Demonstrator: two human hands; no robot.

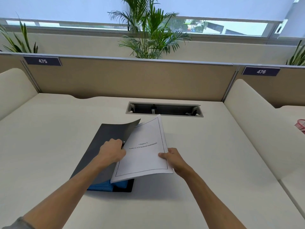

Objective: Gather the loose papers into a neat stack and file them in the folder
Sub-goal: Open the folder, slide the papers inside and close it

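Note:
A dark grey folder [100, 146] with a blue spine lies in the middle of the desk, its front cover lifted and curling at the far corner. A stack of white papers [145, 149], top sheet printed "Chapter 5", is held tilted over the folder's right half. My right hand [173, 160] pinches the stack's right edge, thumb on top. My left hand [113, 151] sits at the stack's left edge with curled fingers around a small dark clip or part inside the folder; what it grips is partly hidden.
The cream desk [49, 146] has a cable slot [164, 109] just beyond the papers. Beige partitions labelled 475 and 476 stand behind, with rounded side dividers left and right. A pink object [301, 125] lies on the neighbouring desk at far right.

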